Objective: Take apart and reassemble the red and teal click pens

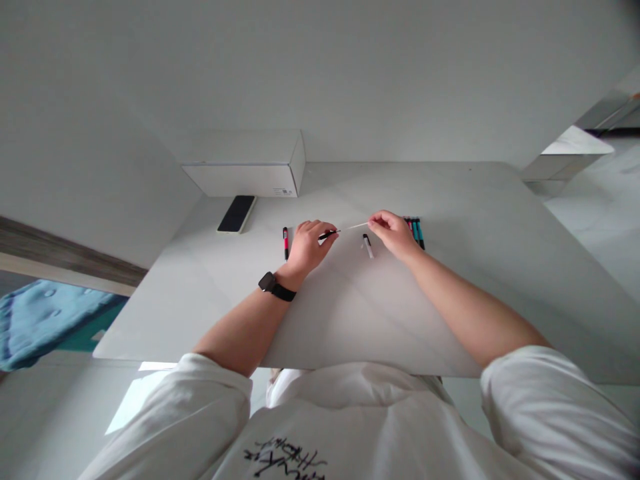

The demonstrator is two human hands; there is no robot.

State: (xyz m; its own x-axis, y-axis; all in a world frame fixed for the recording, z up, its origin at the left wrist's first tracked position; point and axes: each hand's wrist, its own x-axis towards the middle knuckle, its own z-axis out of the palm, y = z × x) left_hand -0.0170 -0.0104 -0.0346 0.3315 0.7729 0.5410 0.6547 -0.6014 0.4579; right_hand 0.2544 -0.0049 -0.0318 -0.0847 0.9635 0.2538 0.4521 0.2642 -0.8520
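Note:
My left hand [311, 244], with a black watch at the wrist, pinches a short black pen part [327, 235] between thumb and fingers. Its narrow tip points right. From the fingertips of my right hand [393, 233] a thin pale pen refill [358, 225] extends left towards that tip; whether the two touch is too fine to tell. Below the refill, a white pen barrel with a black clip [368, 245] lies on the table. A red and black pen [285, 243] rests left of my left hand. Several coloured pens [418, 231] lie side by side, partly hidden behind my right hand.
A long white box [240, 179] stands against the wall at the back left of the white table [480, 220]. In front of it lies a dark-screened phone [237, 213]. A blue cushion [55, 313] is beyond the table's left edge.

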